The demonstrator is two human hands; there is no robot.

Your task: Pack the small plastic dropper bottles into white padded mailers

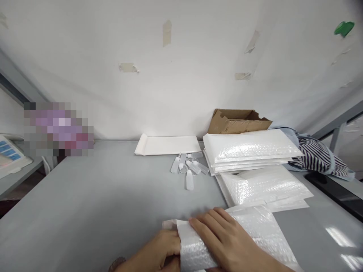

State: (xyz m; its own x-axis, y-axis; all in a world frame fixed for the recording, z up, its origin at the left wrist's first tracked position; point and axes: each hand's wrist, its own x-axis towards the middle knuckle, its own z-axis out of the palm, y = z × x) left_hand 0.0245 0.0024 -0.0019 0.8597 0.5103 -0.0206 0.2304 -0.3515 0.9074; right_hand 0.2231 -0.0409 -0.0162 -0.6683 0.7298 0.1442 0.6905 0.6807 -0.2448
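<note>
White pearly bubble mailer [241, 236] lies folded over on itself at the bottom edge of the view, on the grey table [99, 192], and its lower end is cut off by the frame. The left hand [154, 253] grips its near end, with the curled fingers [172, 241] pressed against the plastic, though the palm side is hidden behind the mailer. A dark wristband [117, 262] shows at the frame edge, too cut off to identify. The right hand [224, 238] lies across the mailer with its fingers [204, 223] extended and pressing down, not clenched.

Beyond the hands, a pile of bubble mailers [249, 151] rests partly on a second, looser pile [263, 189]. A flat white paper envelope [167, 145] lies to their left against the wall. Translucent plastic hang tags [184, 166] sit in a small heap just beside the piles.

Behind the piles stands a torn cardboard box [238, 121]; its contents cannot be seen from this angle. A striped garment [317, 158] lies at the right. At the far left, a blurred object [58, 128] cannot be made out, and a device with blue keys [11, 151] is cut off by the frame.
</note>
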